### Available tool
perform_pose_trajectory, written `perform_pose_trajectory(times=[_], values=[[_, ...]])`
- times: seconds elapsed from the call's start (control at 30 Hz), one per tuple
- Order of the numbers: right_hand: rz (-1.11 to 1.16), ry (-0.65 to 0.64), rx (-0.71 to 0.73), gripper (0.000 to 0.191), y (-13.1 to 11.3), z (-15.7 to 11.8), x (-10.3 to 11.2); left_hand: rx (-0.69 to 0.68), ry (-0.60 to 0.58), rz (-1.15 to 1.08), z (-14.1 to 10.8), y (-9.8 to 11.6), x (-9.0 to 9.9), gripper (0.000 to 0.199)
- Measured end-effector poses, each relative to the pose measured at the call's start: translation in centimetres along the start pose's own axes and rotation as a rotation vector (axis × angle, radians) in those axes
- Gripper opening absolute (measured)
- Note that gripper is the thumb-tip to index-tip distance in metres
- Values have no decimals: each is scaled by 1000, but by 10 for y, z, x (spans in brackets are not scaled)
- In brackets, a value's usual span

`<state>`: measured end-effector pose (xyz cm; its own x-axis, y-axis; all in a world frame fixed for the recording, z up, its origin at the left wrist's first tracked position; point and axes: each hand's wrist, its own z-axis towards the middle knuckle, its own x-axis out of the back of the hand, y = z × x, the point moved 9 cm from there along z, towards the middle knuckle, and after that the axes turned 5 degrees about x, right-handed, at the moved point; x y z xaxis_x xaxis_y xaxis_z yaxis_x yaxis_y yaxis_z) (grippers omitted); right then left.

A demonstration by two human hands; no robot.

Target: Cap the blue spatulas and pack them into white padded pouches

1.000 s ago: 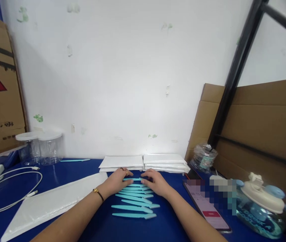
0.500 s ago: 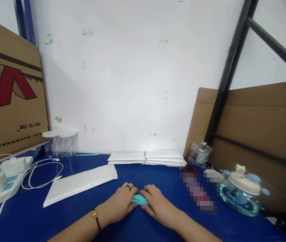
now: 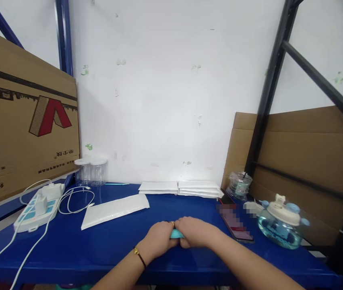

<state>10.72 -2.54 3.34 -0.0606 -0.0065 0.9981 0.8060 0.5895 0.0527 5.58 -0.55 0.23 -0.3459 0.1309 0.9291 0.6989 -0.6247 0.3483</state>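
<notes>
A small turquoise lump [image 3: 176,233], soft-looking and of a kind I cannot make out, is pressed between my two hands just over the blue tabletop. My left hand [image 3: 160,238], with rings and a dark bracelet with a gold bead at the wrist, closes on it from the left. From the right, my right hand [image 3: 198,232] wraps round it, its fingers meeting those of the left. Most of the lump is hidden by the fingers. Beyond the left hand lies a flat white packet [image 3: 115,210], touched by neither hand.
White packets [image 3: 158,187] lie stacked along the wall. Two clear jars [image 3: 98,173], a power strip [image 3: 35,213] and white cables occupy the left. To the right are a phone [image 3: 236,225], a wrapped plastic cup [image 3: 240,185] and a jug of blue liquid [image 3: 280,229].
My hands have drawn closer together, and the fingers cover more of the turquoise lump. The camera has shifted, so the tabletop's front edge now shows.
</notes>
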Motion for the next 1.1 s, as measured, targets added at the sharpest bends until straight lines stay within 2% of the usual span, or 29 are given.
perform_pose_trajectory(times=[0.07,0.13,0.2,0.27,0.37,0.43,0.5,0.53,0.6,0.67,0.7,0.73,0.77,0.8,0.83,0.9,1.0,1.07,1.1], values=[[57,59,-21,38,6,-7,37,20,41,-220,3,2,5,23],[245,211,31,62,5,-16,80,19,148,-454,5,6,12,26],[402,420,44,50,4,-24,117,4,267,-648,6,10,17,29],[463,530,40,39,-2,-23,129,-18,312,-782,7,15,13,30],[466,467,52,35,-16,-8,107,-10,275,-905,9,17,-2,31],[550,463,45,34,-13,-3,91,6,265,-975,7,14,-6,31],[798,567,45,34,0,-9,84,39,235,-1095,1,12,-8,34],[970,624,65,40,7,-15,81,63,173,-1198,-2,14,-11,36],[1330,637,156,62,8,-24,71,94,-79,-1444,-10,29,-23,38],[1608,442,275,80,-16,-30,52,26,-418,-1562,-24,58,-34,37],[1686,325,352,88,-35,-33,44,-41,-530,-1532,-31,70,-36,35],[1748,230,417,86,-54,-38,37,-100,-572,-1472,-35,77,-36,33],[1790,221,427,66,-66,-42,31,-140,-567,-1417,-38,79,-36,31],[1812,264,413,46,-73,-44,28,-159,-522,-1367,-39,76,-35,31],[1844,309,407,33,-79,-47,25,-164,-466,-1300,-39,71,-34,31],[1960,457,381,34,-76,-52,24,-161,-410,-1124,-44,60,-32,28],[2286,635,320,38,-51,-60,21,-171,-437,-876,-57,42,-18,27],[2506,723,270,34,-31,-67,17,-143,-418,-786,-57,17,5,49],[2585,769,251,32,-21,-72,15,-81,-277,-599,-50,-8,24,63]])
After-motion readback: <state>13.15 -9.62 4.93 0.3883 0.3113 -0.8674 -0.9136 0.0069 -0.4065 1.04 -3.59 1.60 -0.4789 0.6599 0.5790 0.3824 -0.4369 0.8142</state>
